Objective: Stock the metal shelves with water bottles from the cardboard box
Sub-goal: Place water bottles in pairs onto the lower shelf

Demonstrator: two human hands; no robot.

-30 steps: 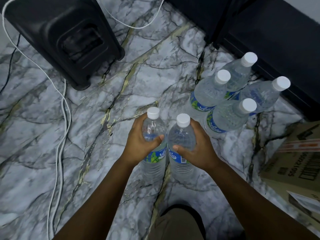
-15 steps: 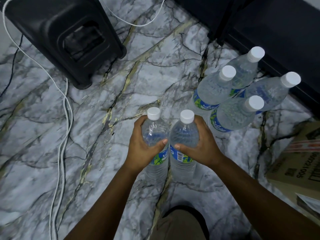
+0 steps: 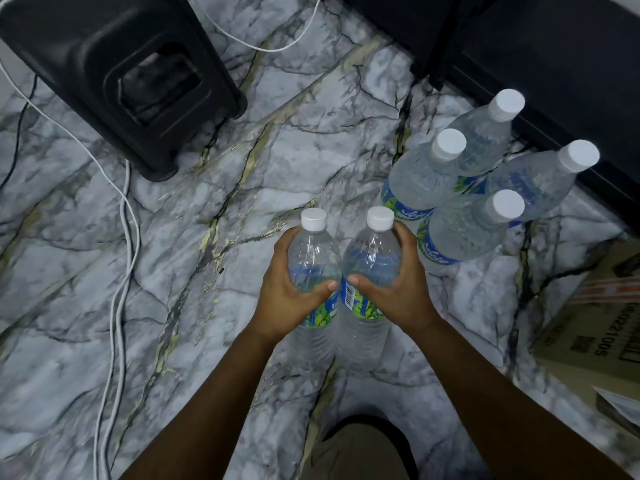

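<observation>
Two clear water bottles with white caps stand side by side over the marble floor in front of me. My left hand (image 3: 289, 291) grips the left bottle (image 3: 313, 251) around its shoulder. My right hand (image 3: 398, 289) grips the right bottle (image 3: 372, 251) the same way. Several more bottles (image 3: 426, 178) stand in a cluster on the floor to the right. The cardboard box (image 3: 595, 327) lies at the right edge, partly cut off. A dark shelf base (image 3: 540, 60) runs along the top right.
A black plastic stool (image 3: 114, 67) sits at the upper left. White cables (image 3: 119, 209) trail down the left side of the floor. My knee (image 3: 360, 448) shows at the bottom centre.
Both hands keep their grip on the two bottles, which have shifted slightly right and up in view. The view has tilted a little, so the bottle cluster sits further right.
</observation>
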